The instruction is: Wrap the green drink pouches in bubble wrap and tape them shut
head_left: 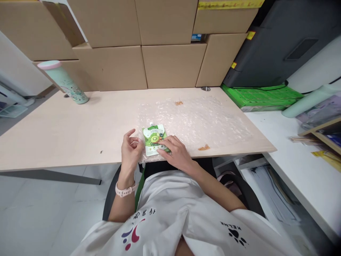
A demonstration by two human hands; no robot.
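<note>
A green and white spouted pouch (154, 139) with a kiwi picture lies flat on the left end of a clear bubble wrap sheet (197, 121). Its spout points away from me. My right hand (176, 152) rests on the pouch's right side, thumb and fingers pressing it down. To the left of the pouch, my left hand (131, 148) has its thumb and curled fingers on the wrap's left edge, with one finger lifted away. The fingertips' exact hold is partly hidden.
Pieces of brown tape (204, 147) stick to the wrap. A mint tumbler (64, 82) stands at the table's back left. Stacked cardboard boxes (117, 67) line the back. A green crate (261, 97) sits on the white side desk (282, 131) at right.
</note>
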